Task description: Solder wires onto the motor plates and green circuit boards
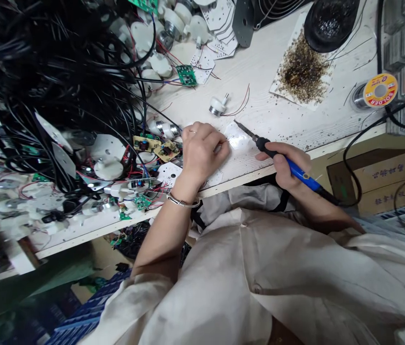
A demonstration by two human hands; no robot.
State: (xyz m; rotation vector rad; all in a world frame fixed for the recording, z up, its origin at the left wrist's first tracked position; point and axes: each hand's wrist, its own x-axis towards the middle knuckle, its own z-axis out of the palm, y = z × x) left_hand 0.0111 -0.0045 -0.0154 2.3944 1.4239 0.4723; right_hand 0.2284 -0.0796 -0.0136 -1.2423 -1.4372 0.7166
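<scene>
My right hand (284, 165) grips a blue-handled soldering iron (295, 167), and its thin metal tip points up and left. The tip sits just above a small, shiny white plate (237, 136) on the white workbench (277, 115). My left hand (202, 151) rests on the bench with its fingers pinched on a thin wire (224, 143), probably solder, that reaches toward the plate. Close by lies a white motor unit (218, 105) with thin red wires. The contact point under the iron tip is hard to see.
A large tangle of black cables (54, 81) with white plastic parts and green circuit boards (187, 75) fills the bench's left side. A solder spool (380, 90) and a paper sheet covered in burnt flux debris (302, 72) lie at the right. A cardboard box (375, 179) stands beyond the bench edge.
</scene>
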